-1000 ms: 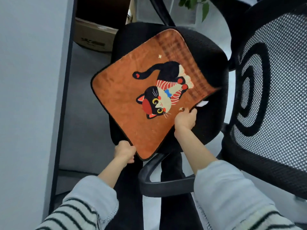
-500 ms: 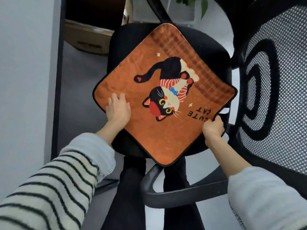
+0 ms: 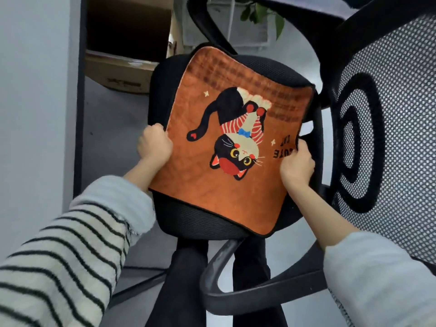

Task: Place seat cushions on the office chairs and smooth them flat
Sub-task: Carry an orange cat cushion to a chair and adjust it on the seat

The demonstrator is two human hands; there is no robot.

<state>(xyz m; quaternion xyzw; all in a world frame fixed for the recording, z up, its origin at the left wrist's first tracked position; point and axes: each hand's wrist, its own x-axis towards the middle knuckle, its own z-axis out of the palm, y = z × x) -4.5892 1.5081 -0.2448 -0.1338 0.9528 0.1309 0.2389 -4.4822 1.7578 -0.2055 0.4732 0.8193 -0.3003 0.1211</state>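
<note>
At the far left a pale wall [image 3: 35,90] runs down beside a dark upright frame [image 3: 79,114]. Behind the frame an open cardboard box [image 3: 120,72] sits on the floor, just beyond the seat's far left corner.

The left hand [image 3: 154,146], coming out of a striped sleeve [image 3: 70,244], is curled into a fist on the left edge of the seat cushion [image 3: 212,197], fingers wrapped under that edge and knuckles up.

The cushion is orange with a black border and a printed black cat in a striped top; the cat's head points toward the person. It lies on the black seat [image 3: 195,223] of the office chair, covering most of it. The seat's black mesh shows along the left side, the far edge and the near edge, and the cushion's near right corner hangs slightly over the seat's near edge. Below that corner the chair's black armrest [image 3: 236,291] curves across, with the person's dark trouser legs [image 3: 186,279] under it.

The right hand [image 3: 296,165] pinches the cushion's right edge, thumb on top over the printed lettering, fingers tucked beneath.

At the far right stands the mesh backrest [image 3: 389,138] with its black ring pattern, close beside the seat's right edge. Green plant leaves [image 3: 262,10] show at the top.
</note>
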